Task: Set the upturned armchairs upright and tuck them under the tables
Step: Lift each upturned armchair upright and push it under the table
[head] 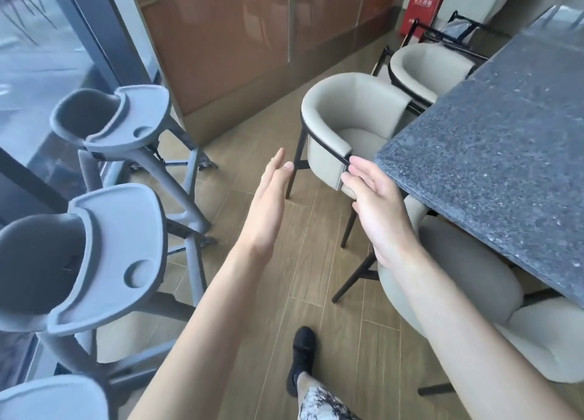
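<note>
A beige armchair [344, 119] with black legs stands upright at the corner of the dark speckled table [493, 141], its seat partly under the top. My right hand [376, 205] is flat and open, fingertips at the end of this chair's near armrest. My left hand [268, 205] hovers open with straight fingers, left of the chair, holding nothing. A second upright armchair [426, 69] stands farther along the table. A third armchair [467, 277] sits close to me, tucked under the table's near edge.
Three grey high chairs with trays [120, 122] [104, 255] line the window on the left. A red box [425, 6] and a black folding stand [455, 37] are by the far wall. Wood-plank floor [284, 277] runs between; my shoe [303, 356] is on it.
</note>
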Demonstrator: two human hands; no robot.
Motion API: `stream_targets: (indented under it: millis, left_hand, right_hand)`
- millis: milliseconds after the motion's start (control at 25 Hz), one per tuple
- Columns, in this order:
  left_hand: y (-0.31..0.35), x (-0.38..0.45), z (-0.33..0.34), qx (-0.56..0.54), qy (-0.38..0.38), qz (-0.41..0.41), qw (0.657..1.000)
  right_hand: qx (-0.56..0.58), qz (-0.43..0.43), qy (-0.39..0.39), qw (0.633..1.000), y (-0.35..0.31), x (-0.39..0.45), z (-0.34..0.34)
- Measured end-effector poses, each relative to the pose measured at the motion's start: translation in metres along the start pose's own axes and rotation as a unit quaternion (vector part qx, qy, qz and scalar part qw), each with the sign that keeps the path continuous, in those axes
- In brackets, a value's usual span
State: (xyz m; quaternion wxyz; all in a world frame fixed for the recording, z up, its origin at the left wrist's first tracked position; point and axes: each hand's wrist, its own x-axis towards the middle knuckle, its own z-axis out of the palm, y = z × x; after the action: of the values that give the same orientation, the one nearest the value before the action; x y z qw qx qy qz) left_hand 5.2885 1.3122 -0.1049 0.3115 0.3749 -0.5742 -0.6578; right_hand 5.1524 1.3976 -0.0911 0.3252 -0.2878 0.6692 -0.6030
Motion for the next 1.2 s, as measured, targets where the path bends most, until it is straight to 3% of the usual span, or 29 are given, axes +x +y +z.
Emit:
stream_targets:
  millis: [680,880,1200]
  left_hand:
    - [0.046,0.251,-0.003,0.006,0.027,-0.010,1.000]
    - [0.040,0.322,-0.039,0.010,0.044,-0.042,0.998]
    - [0.066,0.463,-0.130,0.026,0.004,-0.054,0.998]
  right_hand:
    - [-0.023,0.040,-0.019,0.999,-0.023,0.252,0.042]
    - [-0.025,0.071,-0.026,0.997,-0.015,0.319,0.084]
    - [-0.016,0.075,0.017,0.997,-0.029,0.448,0.184]
